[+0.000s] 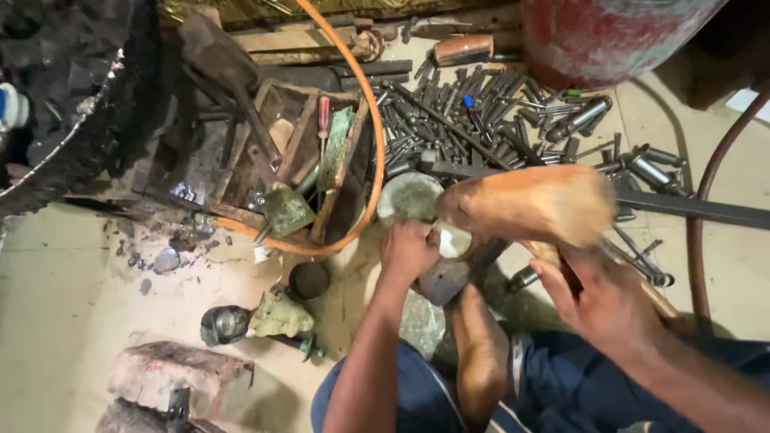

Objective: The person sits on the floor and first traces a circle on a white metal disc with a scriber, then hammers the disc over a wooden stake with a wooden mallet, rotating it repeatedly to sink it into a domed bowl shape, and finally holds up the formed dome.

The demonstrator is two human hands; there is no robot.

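Down on the floor, the left hand pinches a small round metal piece steady against a block while the right hand grips a blurred wooden mallet above it, poised over the piece

I have one head-worn view looking steeply down from close above, facing the floor ahead of the knees, with near things at the frame's bottom edge.

Left hand clenched, fingers curled under — right hand gripping, wrist raised.
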